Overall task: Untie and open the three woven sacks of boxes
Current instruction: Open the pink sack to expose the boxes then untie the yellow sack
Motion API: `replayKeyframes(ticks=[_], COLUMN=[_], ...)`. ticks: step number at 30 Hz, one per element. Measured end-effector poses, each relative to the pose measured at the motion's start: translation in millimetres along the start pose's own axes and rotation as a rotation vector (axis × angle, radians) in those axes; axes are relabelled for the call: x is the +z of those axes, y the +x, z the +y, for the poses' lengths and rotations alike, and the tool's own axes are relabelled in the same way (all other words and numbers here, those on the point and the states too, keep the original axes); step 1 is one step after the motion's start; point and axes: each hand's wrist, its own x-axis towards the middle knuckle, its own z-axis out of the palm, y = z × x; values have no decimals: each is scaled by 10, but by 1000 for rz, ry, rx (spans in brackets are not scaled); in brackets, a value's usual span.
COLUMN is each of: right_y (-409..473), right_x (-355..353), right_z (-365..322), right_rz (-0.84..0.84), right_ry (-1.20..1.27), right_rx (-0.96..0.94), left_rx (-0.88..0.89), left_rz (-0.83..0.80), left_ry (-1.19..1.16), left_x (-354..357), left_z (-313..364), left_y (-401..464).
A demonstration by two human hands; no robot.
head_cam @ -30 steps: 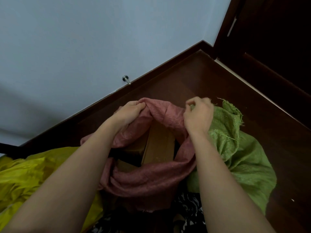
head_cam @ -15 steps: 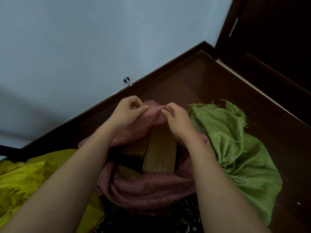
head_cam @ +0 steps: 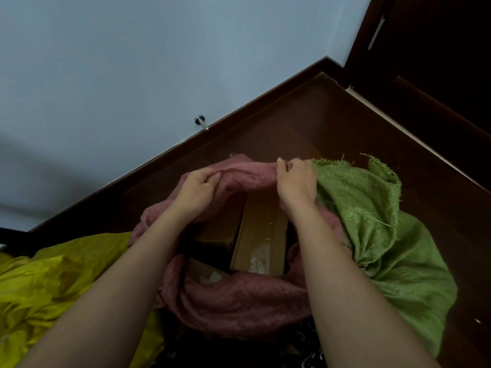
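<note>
Pink sack (head_cam: 239,301) open, boxes (head_cam: 261,240) visible.
Left hand (head_cam: 198,188) and right hand (head_cam: 296,181) both pinch its far rim; green sack (head_cam: 372,208) just beside.

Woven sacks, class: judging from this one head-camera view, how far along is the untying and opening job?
Looks done: the pink sack is untied, its mouth gaping over brown boxes. In hand: the left hand and right hand both grip its far rim, spreading it. Left: the green sack seems bunched at the neck; the yellow sack is partly out of view, so its state is unclear.
</note>
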Motion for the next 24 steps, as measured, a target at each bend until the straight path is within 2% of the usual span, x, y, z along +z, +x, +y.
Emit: replayKeyframes(ticks=[1,3,5,7,9,11,13,14,16,18,21,22,24], right_y=[-32,-79,-155,-210,-207,-181,-149,-140,-144,-136,-35,4,58], right_x=[5,29,32,74,118,151,166,178,216,230,200,199,229], right_z=[-29,-122,-241,-274,-237,-198,-214,-219,-216,-197,-178,-172,-162], right_rz=[58,86,-84,-288,-367,-358,-354,-365,-395,-421,-371,-348,-330], right_ry=[-107,-116,0,47,87,123,130,160,208,213,324,355,385], right_rx=[-80,-384,-649,-710,-660,-605,-526,-473,-401,-356,-227,-184,-115], left_rx=[-25,-53,-66,-97,-123,-124,-138,-132,-39,34,-9,-34,-60], left_rz=[8,18,-9,-19,-18,-40,-131,-183,-257,-219,-26,6,15], left_ry=[-21,-23,-35,-38,-81,-119,-194,-178,46,251,493,490,226], left_x=[10,29,22,-19,-68,-126,-156,-160,-170,-179,-258,-281,-314], left_z=[27,77,140,206,233,230,210,174,99,-42,-278,-355,-454], left_y=[22,77,119,161,177,152,87,72,47,59,38,23,-11])
